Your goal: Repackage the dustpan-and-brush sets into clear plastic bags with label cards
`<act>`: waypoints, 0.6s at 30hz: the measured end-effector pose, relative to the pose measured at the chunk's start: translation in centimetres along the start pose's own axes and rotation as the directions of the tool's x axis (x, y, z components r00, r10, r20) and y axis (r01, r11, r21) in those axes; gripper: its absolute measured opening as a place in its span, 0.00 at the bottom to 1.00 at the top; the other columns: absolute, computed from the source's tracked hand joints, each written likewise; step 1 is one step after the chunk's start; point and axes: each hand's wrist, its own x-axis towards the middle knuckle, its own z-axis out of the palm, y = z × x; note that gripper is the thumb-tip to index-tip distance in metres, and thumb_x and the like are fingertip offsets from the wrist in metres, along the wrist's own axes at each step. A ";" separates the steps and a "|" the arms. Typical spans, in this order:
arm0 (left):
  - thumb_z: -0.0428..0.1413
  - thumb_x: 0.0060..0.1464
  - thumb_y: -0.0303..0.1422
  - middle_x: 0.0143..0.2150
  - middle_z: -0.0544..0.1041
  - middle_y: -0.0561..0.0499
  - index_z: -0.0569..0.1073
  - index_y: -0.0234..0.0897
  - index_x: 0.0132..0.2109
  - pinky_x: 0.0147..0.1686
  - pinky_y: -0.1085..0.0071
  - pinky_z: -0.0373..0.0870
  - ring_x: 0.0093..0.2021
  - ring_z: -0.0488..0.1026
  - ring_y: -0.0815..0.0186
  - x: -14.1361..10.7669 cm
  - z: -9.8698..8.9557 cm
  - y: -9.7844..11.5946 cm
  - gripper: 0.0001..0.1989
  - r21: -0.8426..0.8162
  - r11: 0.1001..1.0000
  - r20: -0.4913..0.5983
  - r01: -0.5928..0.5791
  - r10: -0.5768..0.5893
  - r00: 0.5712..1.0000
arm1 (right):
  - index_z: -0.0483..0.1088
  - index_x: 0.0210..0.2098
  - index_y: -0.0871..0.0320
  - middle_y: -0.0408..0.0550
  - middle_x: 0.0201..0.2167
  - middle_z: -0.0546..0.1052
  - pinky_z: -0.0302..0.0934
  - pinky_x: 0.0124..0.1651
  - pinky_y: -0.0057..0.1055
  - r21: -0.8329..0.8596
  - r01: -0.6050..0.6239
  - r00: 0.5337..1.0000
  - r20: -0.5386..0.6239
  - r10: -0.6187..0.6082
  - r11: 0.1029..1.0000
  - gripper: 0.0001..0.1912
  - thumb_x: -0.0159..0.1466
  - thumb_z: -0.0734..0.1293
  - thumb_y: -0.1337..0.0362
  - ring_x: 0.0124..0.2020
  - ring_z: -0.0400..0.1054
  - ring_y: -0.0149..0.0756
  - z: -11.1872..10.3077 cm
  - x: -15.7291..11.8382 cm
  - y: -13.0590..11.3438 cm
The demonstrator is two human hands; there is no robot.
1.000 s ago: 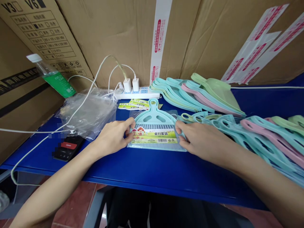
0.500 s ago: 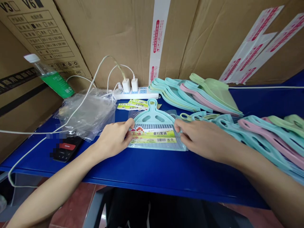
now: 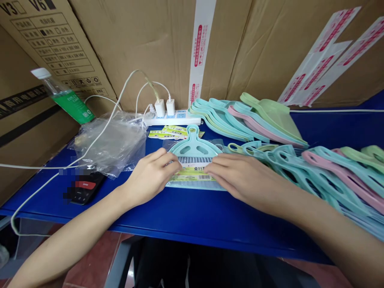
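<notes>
A light-blue dustpan (image 3: 195,141) with bristles showing behind its label lies on the blue table, handle pointing away from me, inside a clear plastic bag. Across its lower half is a green and white label card (image 3: 196,169) with printed characters and a barcode. My left hand (image 3: 154,171) covers the card's left part, fingers stretched out over it. From the other side my right hand (image 3: 240,173) rests its extended fingers on the card's right part. Both hands touch the package from above; my thumbs are mostly hidden.
Stacked dustpans (image 3: 222,118) in blue, pink and green lie at the back right, with brushes (image 3: 327,172) nearer on the right. Loose label cards (image 3: 168,133) lie before a power strip (image 3: 172,119). Clear bags (image 3: 111,140), a phone (image 3: 87,188), a bottle (image 3: 72,105) and cables occupy the left.
My hands have moved inward from the package's side edges, where they pinched it, onto the label card. Their fingers have straightened. The dustpan has barely moved.
</notes>
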 end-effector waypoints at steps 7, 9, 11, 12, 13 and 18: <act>0.46 0.63 0.23 0.51 0.78 0.48 0.72 0.35 0.48 0.43 0.66 0.71 0.45 0.70 0.61 0.1 0.8 0.4 0.13 -0.065 0.979 0.063 -0.191 0.195 0.979 | 0.75 0.39 0.57 0.48 0.32 0.78 0.63 0.38 0.34 0.003 0.139 0.988 -0.062 -0.139 0.990 0.16 0.59 0.60 0.78 0.34 0.71 0.38 0.7 -0.1 0.2; 0.47 0.62 0.22 0.50 0.79 0.47 0.72 0.34 0.46 0.41 0.66 0.71 0.43 0.70 0.60 0.1 0.8 0.4 0.11 -0.057 0.979 0.057 -0.197 0.200 0.978 | 0.75 0.38 0.57 0.47 0.31 0.78 0.63 0.37 0.34 -0.013 0.139 0.988 -0.071 -0.139 0.990 0.16 0.59 0.60 0.78 0.33 0.71 0.37 0.6 -0.1 0.3; 0.47 0.62 0.21 0.49 0.79 0.48 0.72 0.33 0.44 0.41 0.66 0.71 0.42 0.70 0.61 0.1 0.6 0.4 0.10 -0.044 0.979 0.050 -0.200 0.202 0.978 | 0.76 0.38 0.57 0.47 0.30 0.77 0.62 0.36 0.33 -0.038 0.133 0.987 -0.087 -0.136 0.990 0.16 0.59 0.60 0.78 0.31 0.71 0.37 0.5 -0.1 0.4; 0.47 0.61 0.21 0.47 0.79 0.47 0.72 0.33 0.43 0.41 0.66 0.70 0.42 0.69 0.61 0.1 0.6 0.4 0.10 -0.035 0.979 0.045 -0.201 0.203 0.978 | 0.76 0.38 0.57 0.46 0.29 0.77 0.62 0.35 0.33 -0.055 0.125 0.988 -0.090 -0.129 0.991 0.15 0.59 0.61 0.77 0.31 0.71 0.37 0.4 -0.1 0.5; 0.47 0.61 0.21 0.46 0.79 0.47 0.72 0.33 0.43 0.40 0.67 0.70 0.42 0.69 0.61 0.1 0.5 0.4 0.10 -0.023 0.979 0.039 -0.201 0.202 0.979 | 0.76 0.37 0.57 0.46 0.29 0.77 0.62 0.34 0.33 -0.074 0.114 0.989 -0.089 -0.120 0.991 0.15 0.59 0.61 0.77 0.30 0.70 0.37 0.3 -0.1 0.5; 0.45 0.65 0.25 0.40 0.79 0.47 0.72 0.33 0.43 0.37 0.66 0.69 0.39 0.69 0.61 0.0 0.5 0.2 0.10 0.062 0.986 -0.024 -0.154 0.156 0.988 | 0.75 0.34 0.56 0.47 0.30 0.77 0.61 0.33 0.33 -0.155 0.080 0.989 -0.110 -0.097 0.985 0.15 0.60 0.59 0.76 0.31 0.71 0.38 -0.2 -0.4 1.2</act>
